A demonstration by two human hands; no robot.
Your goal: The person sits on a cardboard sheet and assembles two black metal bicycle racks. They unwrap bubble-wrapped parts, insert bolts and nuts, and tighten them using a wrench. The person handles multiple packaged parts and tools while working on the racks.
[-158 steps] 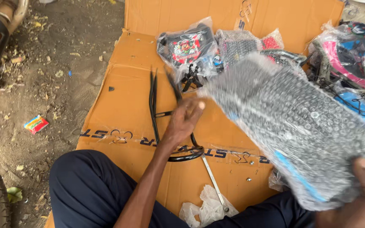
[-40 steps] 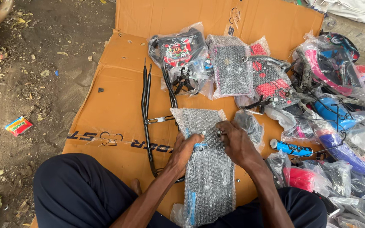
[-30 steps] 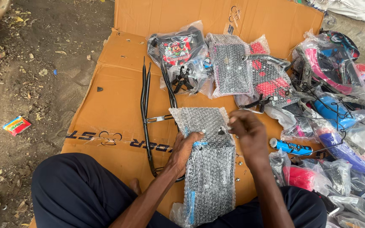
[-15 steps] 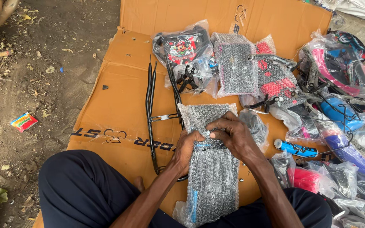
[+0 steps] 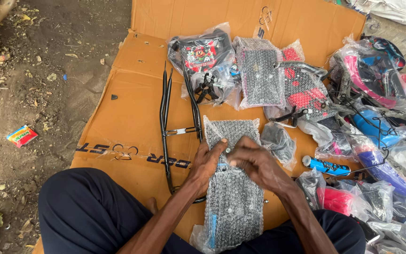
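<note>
A long part wrapped in bubble wrap [image 5: 233, 197] lies across my lap, its far end resting on the flattened cardboard sheet [image 5: 132, 101]. My left hand [image 5: 207, 162] pinches the wrap on its left side, thumb up near the middle. My right hand [image 5: 254, 162] is closed over the wrap right beside it, fingertips meeting the left thumb. A blue strip shows through the wrap near the bottom. Just left of my hands lies a black metal frame of thin tubes [image 5: 166, 127].
Several bagged and bubble-wrapped bicycle parts lie along the back and right of the cardboard: a black and red part [image 5: 203, 54], a dark wrapped piece [image 5: 259, 75], pink and blue parts [image 5: 377, 117]. A blue tube [image 5: 325, 165] lies right of my hands. Bare dirt with litter is left.
I brought the wrapped part down from mid-air onto my lap and put both hands on it. Over the last second my right hand lifted off briefly, then closed back against the left.
</note>
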